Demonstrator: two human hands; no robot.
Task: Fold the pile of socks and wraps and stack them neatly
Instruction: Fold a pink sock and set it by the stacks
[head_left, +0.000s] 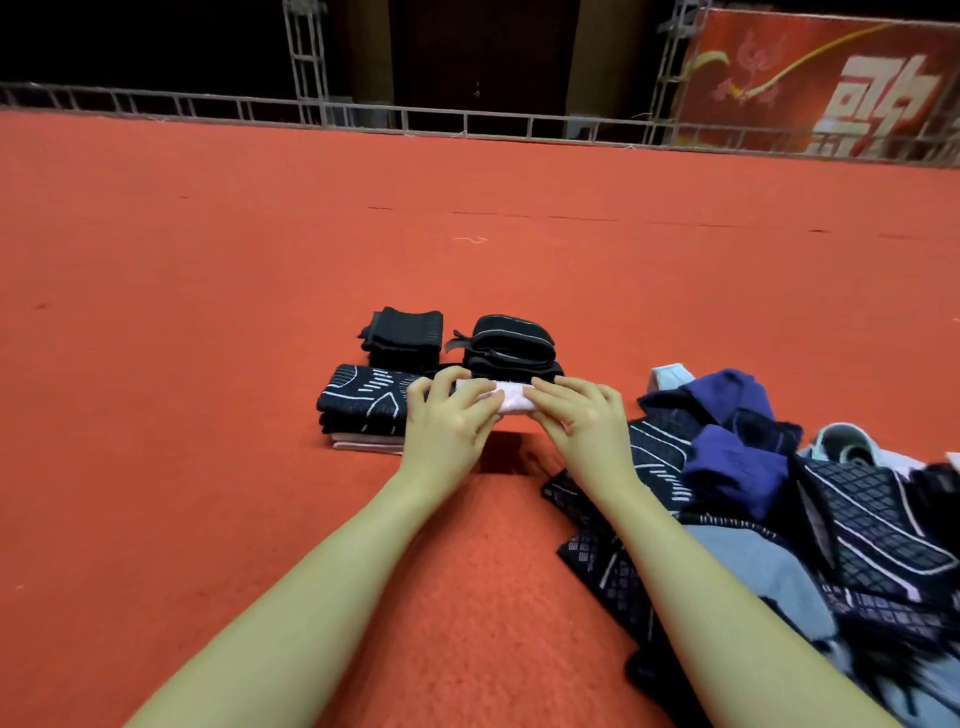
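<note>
You are seated at 1 red carpet (260, 312) that fills the floor out to 1 metal truss rail (467, 122) at the far edge; behind it the room is dark, with 1 red banner (821, 83) bearing white characters at the far right. At your right side lies 1 unsorted pile (779, 493) of dark patterned, purple and pale blue pieces; the count within it cannot be told. Ahead of you stand 3 folded stacks: 1 patterned stack (363, 405) of dark navy pieces with white lines over a pink piece at the bottom, 1 black strapped stack (511, 348) behind your hands, and 1 plain black stack (405, 335) at the far left. Your 2 hands meet between the stacks and the pile on 1 folded pink piece (506, 397). Your left hand (447, 415) grasps its left end with curled fingers; your right hand (582, 415) grasps its right end likewise. The piece sits just in front of the black strapped stack, beside the patterned stack.
</note>
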